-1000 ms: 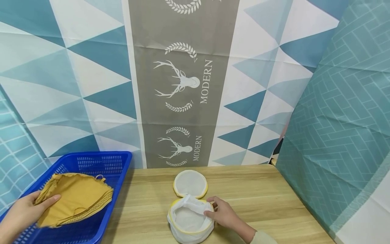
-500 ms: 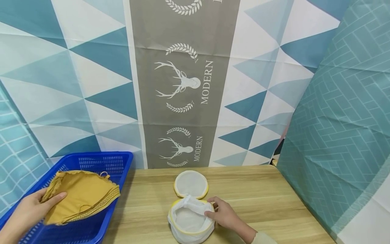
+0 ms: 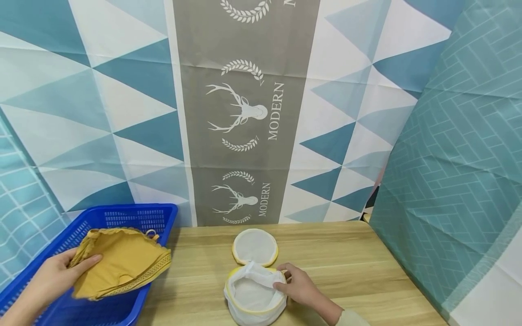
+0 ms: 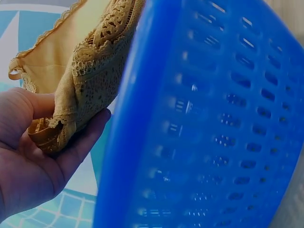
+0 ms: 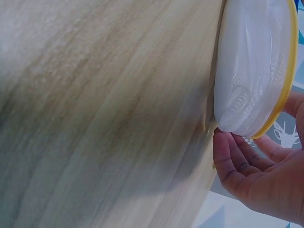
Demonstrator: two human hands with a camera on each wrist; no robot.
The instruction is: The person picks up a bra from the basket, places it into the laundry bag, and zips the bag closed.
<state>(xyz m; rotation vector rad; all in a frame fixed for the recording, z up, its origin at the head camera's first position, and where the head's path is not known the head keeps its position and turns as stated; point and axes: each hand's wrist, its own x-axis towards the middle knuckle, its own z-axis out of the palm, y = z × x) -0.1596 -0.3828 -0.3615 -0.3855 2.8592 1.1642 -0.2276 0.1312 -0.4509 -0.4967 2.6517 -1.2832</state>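
Observation:
My left hand (image 3: 57, 276) pinches a mustard-yellow bra (image 3: 122, 258) by one end, thumb on top, holding it over the blue basket. Its lace band and scalloped edge show in the left wrist view, where the bra (image 4: 95, 61) hangs beside the basket's wall. On the table stands a round white mesh laundry bag (image 3: 253, 314) with a yellow zip edge, its mouth up and its lid (image 3: 254, 246) folded back behind it. My right hand (image 3: 299, 287) grips the bag's right rim, thumb at the opening and fingers outside. In the right wrist view those fingers touch the mesh wall (image 5: 242, 71).
The perforated blue basket (image 3: 173, 210) stands on the left, against the table's side. A wooden table (image 3: 334, 258) spreads under the bag. Patterned cloth (image 3: 236, 149) hangs behind, and a teal sheet (image 3: 461, 181) closes off the right side.
My left hand has carried the bra to the right, towards the basket's right rim. My right hand and the laundry bag have stayed in place.

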